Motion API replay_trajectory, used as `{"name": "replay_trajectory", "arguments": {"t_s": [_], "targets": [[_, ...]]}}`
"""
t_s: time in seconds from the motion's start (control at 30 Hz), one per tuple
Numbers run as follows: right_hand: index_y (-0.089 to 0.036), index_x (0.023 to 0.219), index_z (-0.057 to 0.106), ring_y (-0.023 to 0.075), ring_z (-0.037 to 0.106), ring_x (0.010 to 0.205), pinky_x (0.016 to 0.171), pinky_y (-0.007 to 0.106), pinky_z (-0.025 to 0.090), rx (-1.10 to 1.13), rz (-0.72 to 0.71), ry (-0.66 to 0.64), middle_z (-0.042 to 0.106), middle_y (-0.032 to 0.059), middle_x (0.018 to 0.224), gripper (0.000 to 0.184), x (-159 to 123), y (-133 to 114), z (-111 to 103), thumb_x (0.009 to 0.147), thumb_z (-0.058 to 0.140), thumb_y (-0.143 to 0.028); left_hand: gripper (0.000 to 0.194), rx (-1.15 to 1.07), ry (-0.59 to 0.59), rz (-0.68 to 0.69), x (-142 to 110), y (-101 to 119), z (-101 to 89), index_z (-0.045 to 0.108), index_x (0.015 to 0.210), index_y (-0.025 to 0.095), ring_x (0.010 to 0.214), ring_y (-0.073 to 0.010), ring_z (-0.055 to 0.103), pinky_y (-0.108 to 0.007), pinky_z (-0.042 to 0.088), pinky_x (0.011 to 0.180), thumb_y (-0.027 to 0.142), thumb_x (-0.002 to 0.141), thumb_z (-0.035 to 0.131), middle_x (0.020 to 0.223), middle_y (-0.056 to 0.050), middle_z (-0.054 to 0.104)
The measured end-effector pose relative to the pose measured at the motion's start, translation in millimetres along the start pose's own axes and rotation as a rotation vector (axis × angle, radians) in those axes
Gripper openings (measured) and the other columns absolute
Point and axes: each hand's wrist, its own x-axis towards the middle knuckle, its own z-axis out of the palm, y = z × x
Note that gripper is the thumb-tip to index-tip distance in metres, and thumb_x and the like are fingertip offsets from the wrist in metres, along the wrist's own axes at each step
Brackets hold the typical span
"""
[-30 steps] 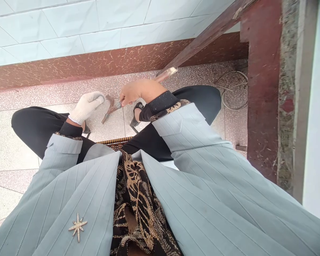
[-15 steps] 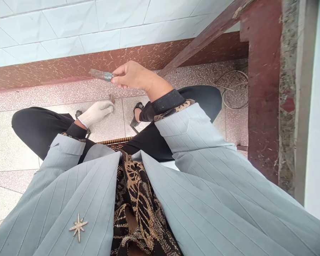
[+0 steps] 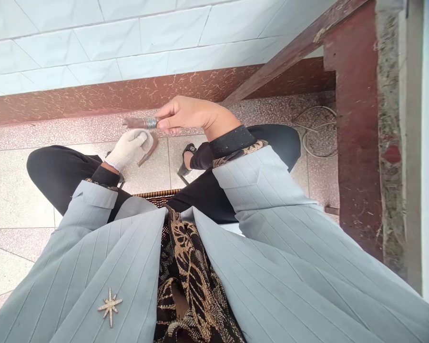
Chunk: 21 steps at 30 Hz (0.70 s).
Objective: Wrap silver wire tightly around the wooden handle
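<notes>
My bare right hand (image 3: 189, 113) pinches the end of a flat brown stick wound with silvery wire (image 3: 137, 123), which points left and lies almost level. The wire coils sit close to my fingertips. Below it, my left hand (image 3: 128, 146), in a white knitted glove, is closed on a curved brown piece (image 3: 148, 155). That piece sticks out past the glove's fingers, its lower end pointing down and left; its material is unclear. The stick's free end is just above the gloved fingers, and whether they touch I cannot tell.
Ahead rises a white tiled wall (image 3: 175, 31) with a reddish-brown skirting (image 3: 128, 93). On the right stand a slanting wooden bar (image 3: 271, 66) and a dark red post (image 3: 357, 143). A pale cable (image 3: 320, 156) lies coiled on the floor. A woven seat edge (image 3: 157, 194) shows between my legs.
Both hands have come closer together, the stick now right above the glove. The gloved hand has turned, and more of the curved brown piece shows. The view has shifted slightly.
</notes>
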Motion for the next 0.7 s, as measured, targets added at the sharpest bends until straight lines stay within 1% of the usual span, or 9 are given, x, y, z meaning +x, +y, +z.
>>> {"name": "replay_trajectory", "arguments": {"t_s": [0.13,0.2,0.27,0.33,0.4,0.47,0.53,0.6,0.7], "targets": [[-0.015,0.086,0.062,0.0103,0.046,0.065,0.061,0.024,0.037,0.007,0.071,0.328,0.056,0.001,0.069,0.028,8.2,8.2,0.4,0.105,0.064,-0.035,0.019,0.025,-0.164,-0.03,-3.8,3.7,8.2,0.064,0.084,0.018,0.07,-0.0134,0.058,-0.026,0.05,0.072,0.021,0.098,0.052,0.074,-0.001,0.061],[-0.016,0.083,0.063,0.0128,0.048,0.068,0.063,0.026,0.037,-0.113,0.144,0.405,0.056,0.0026,0.068,0.026,14.5,15.4,1.9,0.102,0.067,-0.033,0.018,0.064,-0.236,-0.043,-6.8,7.6,9.4,0.066,0.085,0.017,0.065,-0.0123,0.053,-0.025,0.045,0.065,0.024,0.098,0.053,0.071,0.001,0.057],[-0.017,0.079,0.065,0.0164,0.053,0.072,0.066,0.029,0.037,-0.3,0.217,0.415,0.056,0.004,0.066,0.024,19.4,22.7,3.8,0.098,0.073,-0.03,0.02,0.092,-0.289,-0.045,-9.6,12.2,8.1,0.068,0.089,0.016,0.063,-0.0116,0.05,-0.025,0.041,0.062,0.027,0.098,0.053,0.07,0.002,0.054],[-0.017,0.074,0.067,0.0185,0.055,0.073,0.068,0.03,0.036,-0.506,0.33,0.323,0.055,0.0044,0.062,0.024,21.3,27.3,6.6,0.094,0.078,-0.025,0.022,0.136,-0.31,-0.036,-11.4,16.1,4.6,0.068,0.087,0.016,0.062,-0.0114,0.048,-0.026,0.039,0.062,0.03,0.097,0.053,0.068,0.002,0.053],[-0.015,0.072,0.068,0.016,0.054,0.067,0.067,0.03,0.035,-0.577,0.434,0.063,0.055,0.0029,0.057,0.022,19.9,26.9,10.0,0.092,0.078,-0.016,0.022,0.204,-0.278,-0.015,-11.5,17.5,-0.4,0.065,0.081,0.017,0.062,-0.0117,0.047,-0.026,0.039,0.063,0.03,0.095,0.053,0.065,0.003,0.051],[-0.012,0.074,0.071,0.0113,0.049,0.058,0.064,0.028,0.034,-0.477,0.453,-0.261,0.054,0.0002,0.054,0.019,15.7,21.2,12.7,0.093,0.073,-0.009,0.021,0.258,-0.21,0.016,-9.9,15.2,-6.0,0.064,0.077,0.018,0.064,-0.0125,0.049,-0.027,0.039,0.065,0.03,0.092,0.055,0.066,0.002,0.052],[-0.009,0.082,0.074,0.0081,0.048,0.056,0.062,0.025,0.035,-0.312,0.378,-0.459,0.056,-0.002,0.058,0.015,10.2,12.5,12.6,0.097,0.069,-0.007,0.02,0.239,-0.155,0.031,-6.9,9.6,-10.7,0.064,0.079,0.018,0.069,-0.0141,0.053,-0.028,0.043,0.069,0.032,0.091,0.056,0.071,0.001,0.057],[-0.01,0.091,0.074,0.0066,0.048,0.059,0.064,0.022,0.037,-0.203,0.263,-0.435,0.058,-0.0034,0.065,0.013,4.8,4.6,9.0,0.101,0.067,-0.013,0.022,0.139,-0.12,0.054,-3.3,2.4,-12.6,0.065,0.083,0.018,0.075,-0.0161,0.057,-0.03,0.047,0.075,0.037,0.092,0.059,0.078,-0.001,0.063],[-0.013,0.096,0.071,0.0067,0.047,0.063,0.066,0.021,0.038,-0.099,0.087,-0.191,0.057,-0.0036,0.07,0.017,0.0,1.0,0.7,0.105,0.066,-0.027,0.025,-0.031,-0.058,0.093,0.7,-6.7,-8.1,0.064,0.085,0.019,0.077,-0.0173,0.06,-0.033,0.051,0.08,0.041,0.097,0.059,0.081,-0.003,0.066]]}}
